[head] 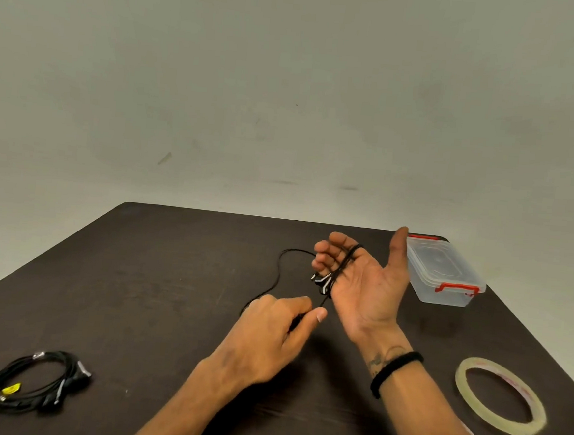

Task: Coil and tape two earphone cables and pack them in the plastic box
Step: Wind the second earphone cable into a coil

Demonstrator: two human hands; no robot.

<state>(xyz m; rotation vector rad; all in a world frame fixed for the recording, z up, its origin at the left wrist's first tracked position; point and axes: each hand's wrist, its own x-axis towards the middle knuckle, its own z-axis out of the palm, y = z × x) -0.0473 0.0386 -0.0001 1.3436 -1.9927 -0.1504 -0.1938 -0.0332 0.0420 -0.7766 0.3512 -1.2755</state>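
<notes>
The right hand [365, 278] is raised palm-up above the dark surface [169, 294], its thumb standing apart and its fingers curled loosely inward, with several turns of a black earphone cable [345, 261] wound across the palm at the base of the fingers. The earbuds [321, 282] hang together at the lower edge of that hand, just below the little finger. The left hand [269, 332] sits lower and nearer the person, knuckles up, its thumb and forefinger pinching the same cable just below the earbuds. From that pinch the loose remainder of the cable trails away over the surface in a curve toward the far side. A black band [393, 371] circles the right wrist. Just beyond the right thumb a clear plastic box [445, 284] with red clasps rests near the far right corner, its lid on. A roll of clear tape [501, 397] lies flat beside the right forearm. Well apart, at the near left, a second black cable [37, 381] lies in a bundled coil bearing a yellow tag.
</notes>
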